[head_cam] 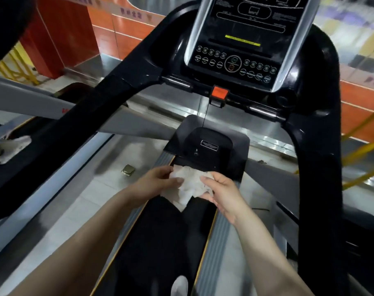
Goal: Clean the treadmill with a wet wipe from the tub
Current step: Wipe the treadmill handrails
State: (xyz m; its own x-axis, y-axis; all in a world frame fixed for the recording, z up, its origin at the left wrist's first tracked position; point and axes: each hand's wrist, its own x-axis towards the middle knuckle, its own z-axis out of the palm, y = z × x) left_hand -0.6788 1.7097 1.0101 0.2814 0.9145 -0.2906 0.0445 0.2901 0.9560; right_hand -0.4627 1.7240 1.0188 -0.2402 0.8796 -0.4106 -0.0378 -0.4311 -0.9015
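Note:
I stand on a black treadmill whose belt [160,242] runs under me. A crumpled white wet wipe [189,184] hangs in the air above the belt's front end. My left hand [158,182] pinches its left edge and my right hand [221,191] grips its right side, thumb on top. The console [241,43] with round buttons rises ahead, and an orange safety key [219,92] sits under it. Long black handrails run along the left [92,112] and the right [322,124]. No tub of wipes is in view.
A black motor cover [209,146] lies just ahead of my hands. A small brass floor fitting [128,169] sits on the grey floor to the left. Another machine with a white cloth [9,148] stands at far left. Yellow bars [361,159] cross at right.

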